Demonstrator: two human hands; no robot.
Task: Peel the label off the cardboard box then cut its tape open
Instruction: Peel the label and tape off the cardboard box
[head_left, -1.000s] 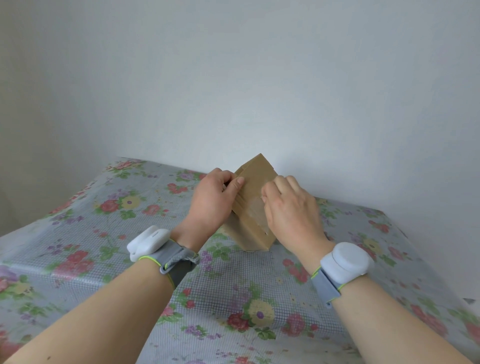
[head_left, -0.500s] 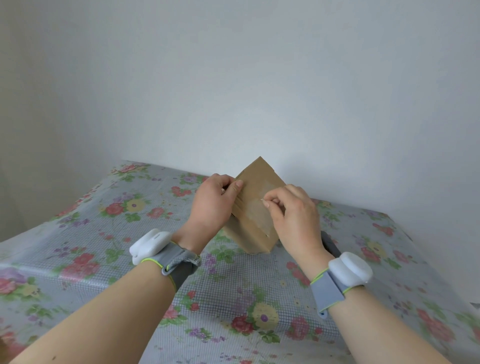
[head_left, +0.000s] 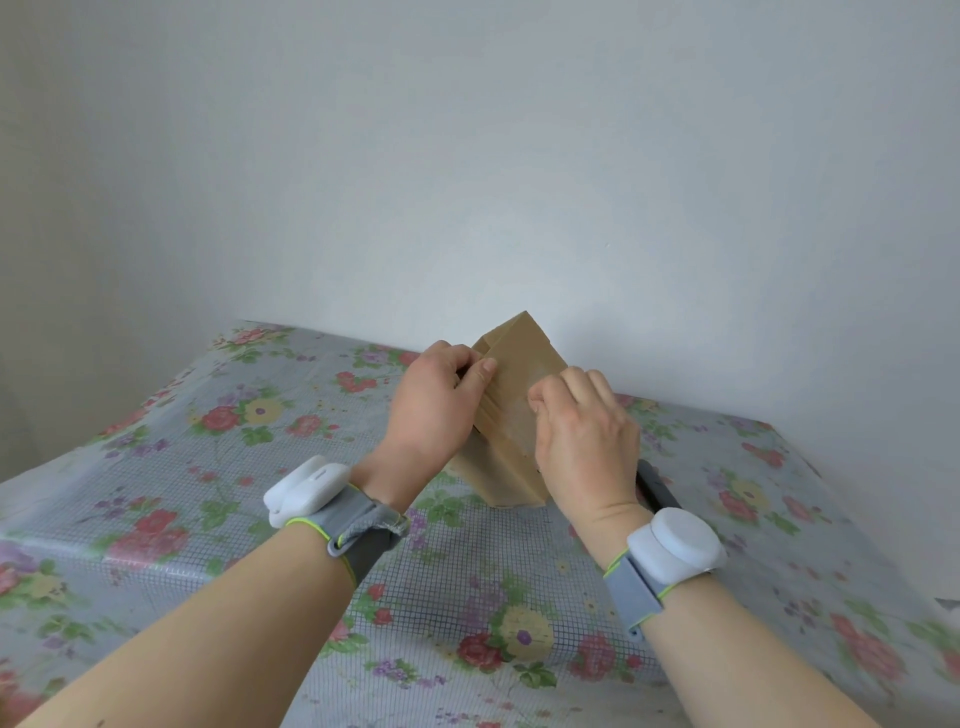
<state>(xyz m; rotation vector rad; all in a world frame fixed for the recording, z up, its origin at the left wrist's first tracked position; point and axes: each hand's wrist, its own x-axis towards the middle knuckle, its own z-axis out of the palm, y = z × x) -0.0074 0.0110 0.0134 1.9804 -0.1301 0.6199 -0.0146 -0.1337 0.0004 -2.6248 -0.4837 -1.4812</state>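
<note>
My left hand (head_left: 434, 410) has its fingers clamped on the small brown cardboard box (head_left: 511, 415), tipped on one corner near the far edge of the floral-clothed table (head_left: 208, 499). It looks light, stiff, easily crushed. My right hand (head_left: 584, 441) pinches its fingers together at the upper face, likely on the label's edge. A dark handled tool (head_left: 655, 486) lies just behind my right wrist.

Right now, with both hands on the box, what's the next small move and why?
Probably keep the left hand bracing the tilted box and pull the right hand's pinch back along its face. Its fingertips are pinched there, as if on a label edge, though no label is clearly visible.
</note>
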